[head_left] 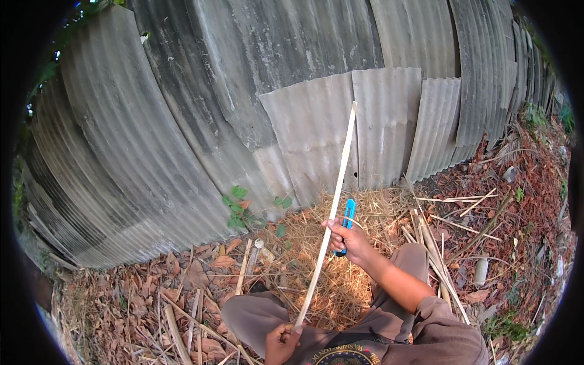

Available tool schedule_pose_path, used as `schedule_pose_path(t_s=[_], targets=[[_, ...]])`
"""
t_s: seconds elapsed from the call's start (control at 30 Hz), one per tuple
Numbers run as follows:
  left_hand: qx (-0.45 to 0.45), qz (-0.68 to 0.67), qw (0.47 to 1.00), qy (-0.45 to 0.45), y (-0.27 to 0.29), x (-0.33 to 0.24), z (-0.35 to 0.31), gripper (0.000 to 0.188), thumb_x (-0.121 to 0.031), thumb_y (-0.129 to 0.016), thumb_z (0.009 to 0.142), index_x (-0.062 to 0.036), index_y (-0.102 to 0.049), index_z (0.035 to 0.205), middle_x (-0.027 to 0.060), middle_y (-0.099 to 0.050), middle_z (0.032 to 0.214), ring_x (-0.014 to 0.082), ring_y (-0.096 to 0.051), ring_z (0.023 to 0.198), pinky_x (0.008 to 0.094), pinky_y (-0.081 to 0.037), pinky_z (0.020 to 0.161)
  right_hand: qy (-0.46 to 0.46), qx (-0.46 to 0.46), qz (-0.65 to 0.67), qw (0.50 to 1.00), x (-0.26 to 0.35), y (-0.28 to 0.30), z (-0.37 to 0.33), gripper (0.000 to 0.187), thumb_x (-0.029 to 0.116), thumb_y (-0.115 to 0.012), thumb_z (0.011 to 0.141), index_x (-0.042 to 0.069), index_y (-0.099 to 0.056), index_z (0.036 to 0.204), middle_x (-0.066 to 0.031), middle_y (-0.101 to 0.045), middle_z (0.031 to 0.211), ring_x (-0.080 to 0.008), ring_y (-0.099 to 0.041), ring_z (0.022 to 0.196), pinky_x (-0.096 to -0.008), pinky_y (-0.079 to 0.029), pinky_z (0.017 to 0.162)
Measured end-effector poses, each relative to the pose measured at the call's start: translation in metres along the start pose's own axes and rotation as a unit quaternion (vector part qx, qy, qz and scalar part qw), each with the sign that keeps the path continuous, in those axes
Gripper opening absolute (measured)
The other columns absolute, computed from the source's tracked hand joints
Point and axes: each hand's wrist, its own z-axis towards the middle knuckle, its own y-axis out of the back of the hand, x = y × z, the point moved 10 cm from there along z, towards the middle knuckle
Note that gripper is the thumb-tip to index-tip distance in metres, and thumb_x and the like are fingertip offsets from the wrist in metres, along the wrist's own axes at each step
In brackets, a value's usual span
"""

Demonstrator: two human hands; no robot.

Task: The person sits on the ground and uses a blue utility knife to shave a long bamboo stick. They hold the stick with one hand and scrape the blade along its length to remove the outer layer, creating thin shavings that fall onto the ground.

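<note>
A long pale strip of split wood or bamboo (340,173) slants upward and away from my lap, its far tip in front of the corrugated wall. Its near end is pinched between the thumb and fingers of my left hand (282,344), low beside my lap. Farther up, my right hand (348,238) is closed round a blue box cutter (349,214) that stands nearly upright, its lower end showing under the fingers. The thumb and fingertips of that hand also touch the strip. No blade of the cutter can be made out.
A grey corrugated sheet wall (292,48) rises close ahead. Thin shavings (359,286) cover the ground between my knees. More sticks (438,258) lie to the right, others (177,334) to the left among dry leaves (134,304). A small green plant (236,210) grows against the wall.
</note>
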Motion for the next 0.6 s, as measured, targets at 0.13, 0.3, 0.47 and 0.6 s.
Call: schedule_pose_path(t_s=[0.13,0.3,0.47,0.6], targets=[[-0.038,-0.159,0.983,-0.085,0.022,-0.008,0.016,0.023,-0.015,-0.065,0.088,0.0024,-0.058,0.102,0.0036,-0.060,0.083,0.0069,-0.058,0.071,0.0206,-0.048,0.064,-0.054,0.015,-0.022,0.998,-0.048,-0.045,-0.029,0.015,0.019,-0.059,0.093,0.004,-0.062,0.095,0.0054,-0.044,0.059,-0.0042,-0.038,0.047,-0.0208,-0.030,0.044],[0.001,-0.187,0.957,-0.222,0.042,-0.132,0.082,0.035,-0.023,-0.059,0.092,0.0013,-0.052,0.116,0.0095,-0.061,0.102,0.0142,-0.059,0.091,0.0281,-0.049,0.079,-0.066,0.056,-0.084,0.993,-0.096,-0.081,-0.076,0.017,0.019,-0.060,0.093,0.002,-0.063,0.095,0.0052,-0.045,0.058,-0.0032,-0.040,0.049,-0.0206,-0.031,0.044],[0.145,-0.304,0.924,-0.180,0.007,-0.203,0.119,0.039,-0.034,-0.050,0.097,-0.0007,-0.052,0.117,0.0052,-0.060,0.089,0.0129,-0.059,0.074,0.0263,-0.049,0.066,-0.147,0.116,-0.088,0.978,-0.136,-0.094,-0.108,0.024,0.022,-0.061,0.093,0.001,-0.063,0.105,0.0043,-0.047,0.060,-0.0026,-0.040,0.050,-0.0205,-0.034,0.045],[0.174,-0.365,0.905,-0.130,-0.022,-0.197,0.137,0.033,-0.029,-0.051,0.097,-0.0031,-0.055,0.117,-0.0027,-0.051,0.070,0.0044,-0.044,0.049,0.0184,-0.037,0.045,-0.195,0.100,-0.188,0.957,-0.132,-0.074,-0.109,0.028,0.025,-0.062,0.092,0.003,-0.063,0.110,0.0050,-0.047,0.059,-0.0032,-0.040,0.049,-0.0204,-0.034,0.045]])
